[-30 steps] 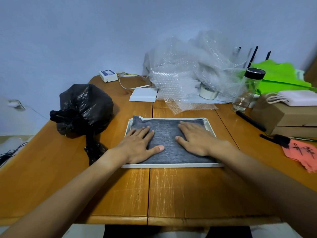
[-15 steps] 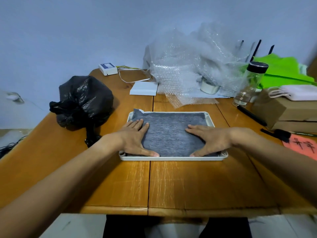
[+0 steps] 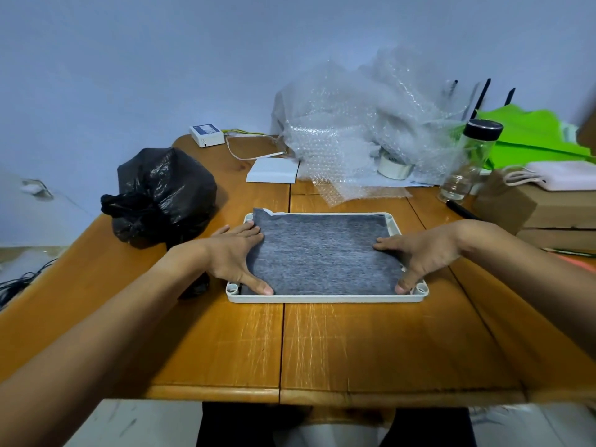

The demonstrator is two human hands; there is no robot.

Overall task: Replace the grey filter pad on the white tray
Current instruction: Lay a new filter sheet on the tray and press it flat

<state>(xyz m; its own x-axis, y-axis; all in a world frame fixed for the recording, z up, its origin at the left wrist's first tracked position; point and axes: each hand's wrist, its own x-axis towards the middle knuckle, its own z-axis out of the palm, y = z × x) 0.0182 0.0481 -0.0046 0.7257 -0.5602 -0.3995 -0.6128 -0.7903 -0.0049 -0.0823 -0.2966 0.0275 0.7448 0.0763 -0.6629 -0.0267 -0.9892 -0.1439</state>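
Note:
A white rectangular tray (image 3: 325,298) lies flat in the middle of the wooden table. A grey filter pad (image 3: 322,253) fills it, and the pad's far left corner sticks up over the rim. My left hand (image 3: 235,254) rests flat on the pad's left edge, thumb near the tray's front left corner. My right hand (image 3: 422,253) rests flat on the right edge, thumb near the front right corner. Both hands press down with fingers spread and hold nothing.
A black plastic bag (image 3: 161,195) sits left of the tray. Bubble wrap (image 3: 364,130), a tape roll (image 3: 395,164) and a white box (image 3: 272,171) lie behind it. A clear bottle (image 3: 467,162) and cardboard boxes (image 3: 541,211) stand to the right.
Both hands slid outward from the middle of the pad to its left and right edges, with thumbs moving down to the tray's front corners. The view drew back slightly.

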